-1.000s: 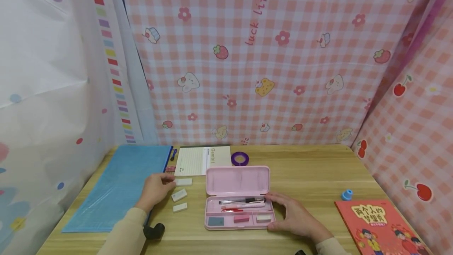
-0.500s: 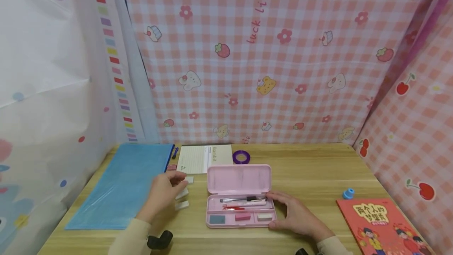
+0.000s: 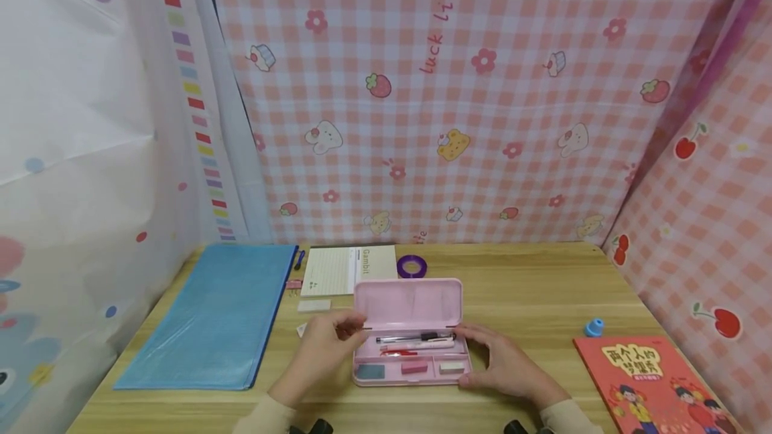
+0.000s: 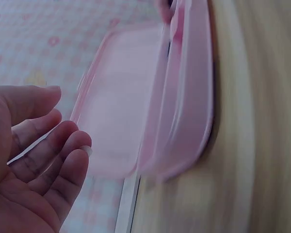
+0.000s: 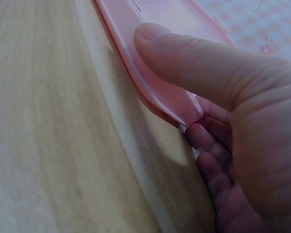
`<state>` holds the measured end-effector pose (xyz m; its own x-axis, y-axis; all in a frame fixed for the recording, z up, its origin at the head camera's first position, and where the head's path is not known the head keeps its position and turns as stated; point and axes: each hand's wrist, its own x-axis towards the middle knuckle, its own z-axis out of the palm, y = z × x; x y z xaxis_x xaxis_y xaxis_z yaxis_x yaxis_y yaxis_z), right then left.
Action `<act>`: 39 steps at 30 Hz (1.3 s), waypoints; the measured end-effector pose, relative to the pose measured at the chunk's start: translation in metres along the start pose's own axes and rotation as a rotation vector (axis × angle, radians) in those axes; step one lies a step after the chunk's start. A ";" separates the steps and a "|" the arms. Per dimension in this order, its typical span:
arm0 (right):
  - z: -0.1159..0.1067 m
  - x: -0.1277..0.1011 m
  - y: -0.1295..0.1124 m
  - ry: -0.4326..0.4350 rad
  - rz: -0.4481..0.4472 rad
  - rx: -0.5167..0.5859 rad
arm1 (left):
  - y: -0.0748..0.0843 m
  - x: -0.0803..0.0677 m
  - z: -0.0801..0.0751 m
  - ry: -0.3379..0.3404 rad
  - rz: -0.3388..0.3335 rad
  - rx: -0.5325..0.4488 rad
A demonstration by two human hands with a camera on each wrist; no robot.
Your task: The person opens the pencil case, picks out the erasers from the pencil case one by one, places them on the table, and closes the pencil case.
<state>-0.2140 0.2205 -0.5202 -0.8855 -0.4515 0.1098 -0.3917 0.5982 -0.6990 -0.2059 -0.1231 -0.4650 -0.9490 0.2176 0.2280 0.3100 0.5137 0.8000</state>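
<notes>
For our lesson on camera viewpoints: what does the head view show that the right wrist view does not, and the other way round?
Only the head view shows the left hand, the pens and erasers inside the case, the blue folder, the notepad and the red book. Only the right wrist view shows the thumb lying on the case's rim, fingers curled beneath. Both show the right hand holding the open pink pencil case on the wooden table.

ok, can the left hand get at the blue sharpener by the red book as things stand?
Probably not: the left hand sits left of the pink case; the blue sharpener lies far right, beyond the right hand.
</notes>
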 end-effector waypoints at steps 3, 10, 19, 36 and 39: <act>0.000 0.000 0.000 0.002 -0.004 0.003 | 0.008 0.000 0.013 -0.048 0.029 -0.011; -0.002 -0.001 -0.001 0.001 0.001 0.018 | 0.017 -0.002 0.036 -0.081 0.074 -0.008; -0.002 -0.001 -0.002 0.009 -0.006 0.016 | 0.021 -0.005 0.056 -0.120 0.117 -0.026; 0.000 -0.001 0.002 0.020 -0.030 -0.024 | 0.012 -0.009 0.071 -0.174 0.134 0.042; 0.000 -0.001 0.002 0.020 -0.032 -0.018 | 0.011 -0.008 0.072 -0.176 0.140 0.054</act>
<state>-0.2142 0.2218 -0.5216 -0.8772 -0.4572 0.1466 -0.4244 0.5956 -0.6820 -0.1903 -0.0597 -0.4977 -0.8737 0.4284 0.2305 0.4447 0.5113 0.7354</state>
